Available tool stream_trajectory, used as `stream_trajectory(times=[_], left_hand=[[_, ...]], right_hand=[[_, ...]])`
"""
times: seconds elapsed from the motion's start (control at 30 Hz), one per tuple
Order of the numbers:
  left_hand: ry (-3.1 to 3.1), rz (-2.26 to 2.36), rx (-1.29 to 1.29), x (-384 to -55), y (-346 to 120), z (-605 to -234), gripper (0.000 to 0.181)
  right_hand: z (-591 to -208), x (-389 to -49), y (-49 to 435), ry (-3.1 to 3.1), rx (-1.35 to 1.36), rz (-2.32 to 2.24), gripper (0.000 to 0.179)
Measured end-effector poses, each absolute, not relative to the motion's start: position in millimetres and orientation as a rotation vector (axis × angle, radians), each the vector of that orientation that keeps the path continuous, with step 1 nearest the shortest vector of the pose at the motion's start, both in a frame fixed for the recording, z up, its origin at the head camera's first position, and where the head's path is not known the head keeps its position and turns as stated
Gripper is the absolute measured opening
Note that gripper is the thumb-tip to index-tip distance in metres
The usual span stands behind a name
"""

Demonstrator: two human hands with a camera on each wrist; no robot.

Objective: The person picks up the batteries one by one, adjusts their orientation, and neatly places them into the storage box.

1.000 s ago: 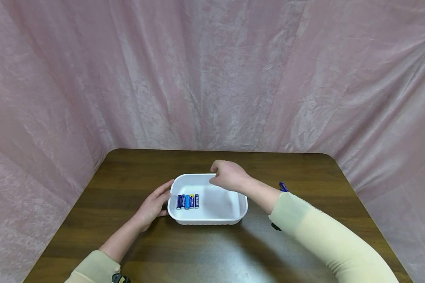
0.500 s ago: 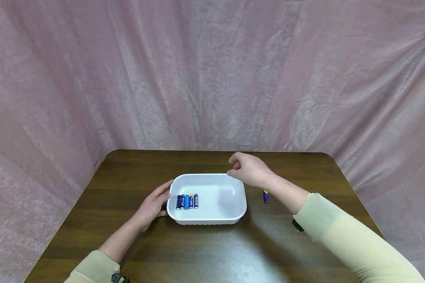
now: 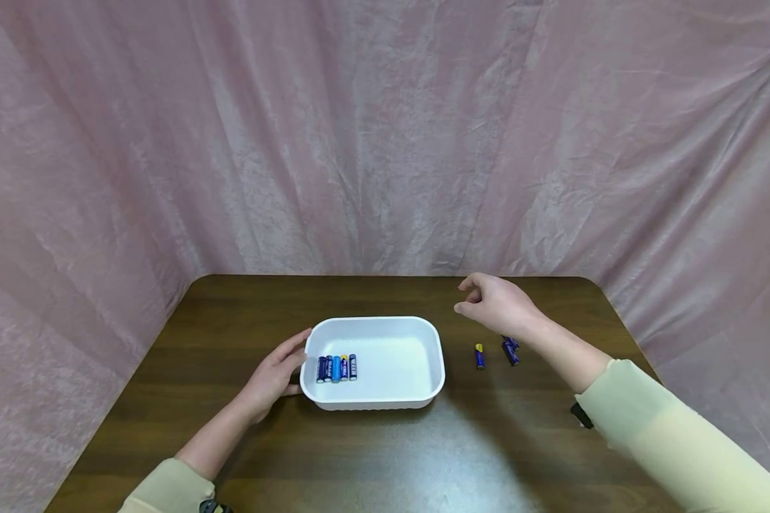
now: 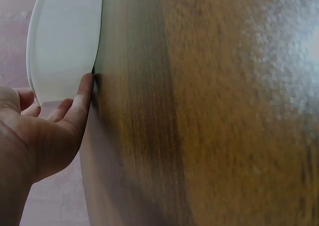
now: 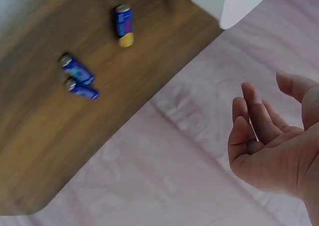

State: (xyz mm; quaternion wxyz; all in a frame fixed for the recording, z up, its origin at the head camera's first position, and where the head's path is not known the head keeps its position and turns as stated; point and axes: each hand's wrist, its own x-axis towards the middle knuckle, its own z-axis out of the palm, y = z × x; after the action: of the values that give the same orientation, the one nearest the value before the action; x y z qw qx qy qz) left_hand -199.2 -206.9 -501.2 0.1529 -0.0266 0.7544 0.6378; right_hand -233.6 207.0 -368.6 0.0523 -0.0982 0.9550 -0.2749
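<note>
My left hand (image 3: pixel 272 377) rests against the left end of a white plastic tray (image 3: pixel 378 403), its fingers spread along the wall and rim. The left wrist view shows its fingertips touching the tray wall (image 4: pixel 67 47). Inside, at the left, several AA-type batteries (image 3: pixel 336 369) lie side by side, mostly dark blue, one lighter blue. My right hand (image 3: pixel 497 303) hovers past the tray's right side, fingers loosely bent and holding nothing. Below it on the table lie a blue battery with a yellow end (image 3: pixel 479 356) and two blue batteries (image 5: pixel 77 69) close together.
Everything stands on a dark brown wooden table (image 3: pixel 359 463) with rounded far corners. Pink velvety curtain (image 3: pixel 385 142) hangs behind it and along both sides.
My right hand has moved from above the tray to the right, bringing the loose batteries on the table into sight. The left hand stays at the tray, and the tray batteries look unchanged.
</note>
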Motion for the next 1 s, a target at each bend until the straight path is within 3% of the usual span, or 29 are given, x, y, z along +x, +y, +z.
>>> stream_trajectory(times=[1.0], left_hand=[[2.162,1.844,-0.081,-200,-211,-504,0.050]], right_hand=[[-397,-246,280,2.956,-0.108,-0.679,0.046]])
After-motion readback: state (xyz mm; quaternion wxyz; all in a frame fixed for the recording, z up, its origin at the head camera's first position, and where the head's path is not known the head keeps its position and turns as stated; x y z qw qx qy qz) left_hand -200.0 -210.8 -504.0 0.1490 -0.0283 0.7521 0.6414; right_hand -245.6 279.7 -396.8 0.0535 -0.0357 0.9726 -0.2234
